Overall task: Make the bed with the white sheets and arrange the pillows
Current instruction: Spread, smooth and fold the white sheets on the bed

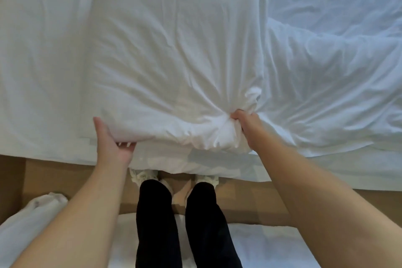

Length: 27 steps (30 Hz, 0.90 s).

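Presently the pillow (174, 50) is held at the near edge of the bed (32, 50), its left corner clasped by the left hand (113, 137), its bunched right corner gripped by the right hand (245, 126). An even pull is advised against creases.

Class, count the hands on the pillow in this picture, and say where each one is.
2. The left hand holds the pillow at its near left corner, fingers underneath; the right hand grips bunched fabric at its near right corner. None looks hidden.
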Available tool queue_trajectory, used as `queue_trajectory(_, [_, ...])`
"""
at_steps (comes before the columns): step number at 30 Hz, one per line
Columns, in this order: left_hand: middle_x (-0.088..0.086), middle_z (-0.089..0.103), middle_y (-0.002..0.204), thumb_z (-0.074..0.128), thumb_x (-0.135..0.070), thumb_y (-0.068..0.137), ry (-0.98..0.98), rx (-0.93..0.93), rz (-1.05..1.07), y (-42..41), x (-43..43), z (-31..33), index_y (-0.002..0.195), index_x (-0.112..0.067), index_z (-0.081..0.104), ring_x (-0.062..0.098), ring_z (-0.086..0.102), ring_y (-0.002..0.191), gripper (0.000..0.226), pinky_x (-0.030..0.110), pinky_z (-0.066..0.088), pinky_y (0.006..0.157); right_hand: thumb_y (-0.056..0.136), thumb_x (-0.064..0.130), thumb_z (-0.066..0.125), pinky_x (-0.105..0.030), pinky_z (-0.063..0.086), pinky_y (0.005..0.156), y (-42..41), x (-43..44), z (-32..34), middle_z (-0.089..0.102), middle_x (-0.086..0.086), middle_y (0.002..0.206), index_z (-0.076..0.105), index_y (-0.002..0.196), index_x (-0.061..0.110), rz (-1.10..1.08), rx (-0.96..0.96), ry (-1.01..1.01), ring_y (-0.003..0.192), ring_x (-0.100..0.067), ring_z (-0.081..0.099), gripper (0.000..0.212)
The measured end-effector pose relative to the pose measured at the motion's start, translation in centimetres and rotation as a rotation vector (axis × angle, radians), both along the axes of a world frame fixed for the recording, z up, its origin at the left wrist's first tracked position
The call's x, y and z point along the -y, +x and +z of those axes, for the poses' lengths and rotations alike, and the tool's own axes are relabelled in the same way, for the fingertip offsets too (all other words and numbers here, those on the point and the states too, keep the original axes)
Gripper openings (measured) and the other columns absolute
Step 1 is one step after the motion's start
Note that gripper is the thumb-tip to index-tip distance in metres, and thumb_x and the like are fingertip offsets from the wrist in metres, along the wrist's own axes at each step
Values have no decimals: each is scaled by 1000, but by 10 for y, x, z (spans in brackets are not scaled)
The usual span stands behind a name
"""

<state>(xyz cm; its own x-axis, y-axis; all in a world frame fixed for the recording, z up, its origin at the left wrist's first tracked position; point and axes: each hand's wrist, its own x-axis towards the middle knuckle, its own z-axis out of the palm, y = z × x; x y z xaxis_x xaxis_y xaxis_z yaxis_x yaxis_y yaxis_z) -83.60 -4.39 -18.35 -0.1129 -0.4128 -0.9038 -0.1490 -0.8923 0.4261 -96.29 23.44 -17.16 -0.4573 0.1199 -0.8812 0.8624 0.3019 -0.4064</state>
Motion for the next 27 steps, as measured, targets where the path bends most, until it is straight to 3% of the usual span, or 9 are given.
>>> queue_trajectory(2, [0,67,122,38,-69,90,0,14,-78,-1,27,4,126,-28,60,25,66,105,59,45,53,87,78,12,56,-32,46,64,2,-8,1,59,-8,78,58,101,6,10,-14,94,71,-28,58,24])
queue_trajectory(4, [0,71,113,48,-46,97,46,135,-174,-10,34,9,105,-22,65,21,67,91,31,43,53,89,72,11,54,-30,43,60,0,-15,7,56,-7,75,57,96,5,23,-44,161,66,-26,54,26])
queue_trajectory(7, [4,75,77,52,-15,92,127,180,-206,-17,23,2,88,-14,64,21,67,87,12,41,53,91,80,0,49,-25,42,54,-17,-28,26,55,-5,73,55,80,10,-25,-180,204,65,-22,53,11])
queue_trajectory(10, [11,72,98,51,-6,91,215,137,-336,-41,-29,6,99,-5,64,25,68,97,15,38,55,83,80,-5,48,-24,42,55,-35,-101,60,53,-5,70,56,74,8,-122,-303,281,67,-22,54,17])
queue_trajectory(16, [15,67,118,58,-7,86,132,240,-442,-26,-67,-18,126,-3,55,29,69,97,41,41,58,66,87,6,54,-33,43,76,-2,-153,37,61,-12,106,55,124,2,-101,-56,390,94,-29,55,37])
queue_trajectory(20, [8,63,118,62,-15,84,55,383,-454,-24,-52,-15,123,-7,54,26,65,98,41,38,56,69,89,25,60,-39,46,96,-10,-128,15,57,-14,130,45,138,8,-35,-47,406,118,-35,54,54])
queue_trajectory(22, [8,54,114,58,-26,88,-34,607,-604,-35,-44,1,124,-13,49,28,52,104,40,41,48,86,88,29,61,-46,43,102,-23,-121,9,51,-14,136,33,143,11,-45,-60,523,122,-39,50,64])
queue_trajectory(24, [14,41,138,59,-33,86,-321,860,-762,-46,-37,9,141,-11,32,33,39,127,65,45,36,104,86,30,59,-50,36,106,-33,-118,13,37,-12,147,20,149,16,-110,-96,632,129,-39,42,75])
queue_trajectory(27, [11,21,157,61,-39,85,-814,795,-1123,-75,-32,23,150,-12,17,32,21,143,83,53,24,112,88,40,52,-44,34,106,-53,-108,16,29,-8,155,10,154,25,-95,-287,530,133,-33,40,80])
